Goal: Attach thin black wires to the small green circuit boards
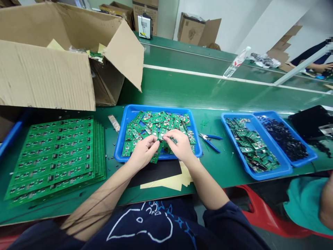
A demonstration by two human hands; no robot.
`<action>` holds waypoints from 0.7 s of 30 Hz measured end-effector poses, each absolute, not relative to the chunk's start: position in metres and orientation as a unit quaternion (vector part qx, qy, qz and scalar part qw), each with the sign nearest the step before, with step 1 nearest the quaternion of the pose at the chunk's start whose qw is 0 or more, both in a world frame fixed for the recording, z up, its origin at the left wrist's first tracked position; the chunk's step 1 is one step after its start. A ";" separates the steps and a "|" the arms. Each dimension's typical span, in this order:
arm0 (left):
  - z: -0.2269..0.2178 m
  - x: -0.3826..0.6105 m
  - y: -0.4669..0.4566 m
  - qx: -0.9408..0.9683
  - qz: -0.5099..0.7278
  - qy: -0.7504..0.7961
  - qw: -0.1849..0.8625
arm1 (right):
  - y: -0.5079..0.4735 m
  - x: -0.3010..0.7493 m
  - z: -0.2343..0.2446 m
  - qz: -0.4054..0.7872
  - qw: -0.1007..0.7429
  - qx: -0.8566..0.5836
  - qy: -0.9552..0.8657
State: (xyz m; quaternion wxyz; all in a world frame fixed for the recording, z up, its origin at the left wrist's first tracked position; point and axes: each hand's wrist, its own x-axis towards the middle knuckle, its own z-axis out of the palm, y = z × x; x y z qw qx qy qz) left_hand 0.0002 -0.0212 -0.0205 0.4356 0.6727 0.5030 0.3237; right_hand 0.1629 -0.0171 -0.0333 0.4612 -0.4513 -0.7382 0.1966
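Over a blue tray (119, 146) of small green circuit boards, my two hands meet with fingertips almost touching. My left hand (143, 152) is closed on a small circuit board (155, 158), whose lower end shows beneath the fingers. My right hand (180, 145) is pinched near the board's upper end, by a tiny dark part (160, 140). Whether the right fingers hold that part or something else is too small to make out. Loose boards (156, 118) lie jumbled in the tray under both hands.
Uncut board panels (54, 156) are stacked at left, below a large open carton (47, 76). Blue-handled cutters (210, 140) lie right of the tray. Further right are a tray of boards (260, 176) and a tray of black parts (309, 158). Another person's arm (326, 201) shows at far right.
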 end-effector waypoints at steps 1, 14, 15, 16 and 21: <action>-0.020 0.000 -0.022 0.680 0.311 0.493 0.444 | -0.017 0.163 -0.033 0.199 0.464 -0.449 -0.737; -0.026 -0.003 -0.022 0.754 0.377 0.496 0.208 | -0.028 0.152 -0.029 0.304 0.495 -0.460 -0.671; -0.026 -0.003 -0.021 0.768 0.375 0.478 0.203 | -0.028 0.152 -0.029 0.321 0.497 -0.465 -0.658; -0.026 -0.004 -0.020 0.779 0.373 0.461 0.203 | -0.028 0.152 -0.028 0.337 0.499 -0.469 -0.646; -0.019 -0.012 -0.013 0.822 0.341 0.396 0.227 | -0.024 0.160 -0.024 0.413 0.475 -0.466 -0.622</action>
